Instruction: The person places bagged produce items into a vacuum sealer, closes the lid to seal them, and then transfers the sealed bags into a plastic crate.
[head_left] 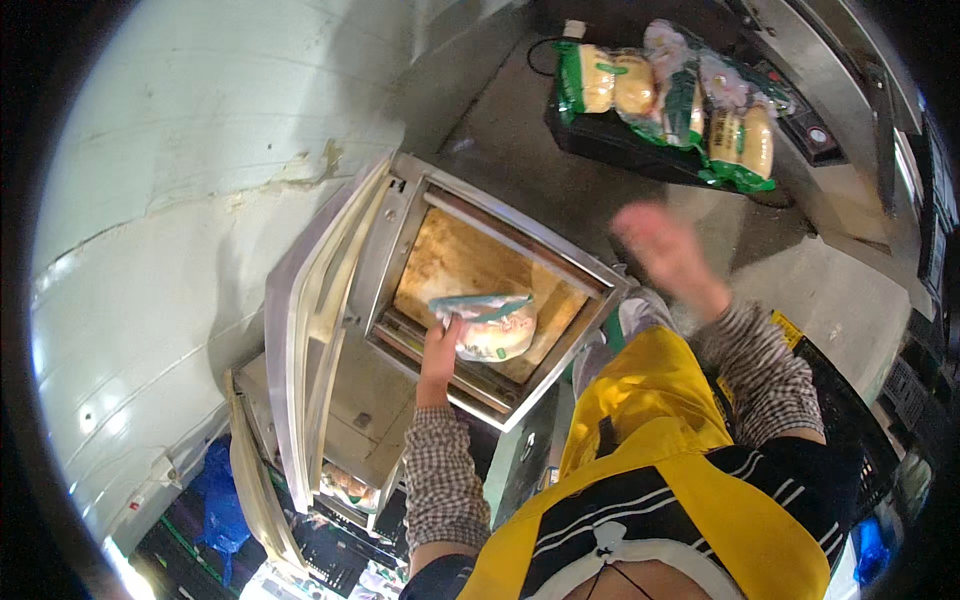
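My left hand (440, 352) grips the edge of a clear plastic bag (505, 335) with a green band and pale food inside. The bag hangs over the opening of a metal-framed cabinet (480, 245), whose inside surface is brown and stained. Its thick pale door (325, 330) stands swung out to the left. My right hand (665, 250) is in the air to the right of the cabinet, apart from it. Motion smears its fingers, and I make out nothing in it.
A black crate (620, 145) at the top right carries several bread packs (740, 145) with green ends. A second door (260, 490) stands out at the lower left, near a blue bag (222, 495). A pale wall (200, 190) bounds the left side.
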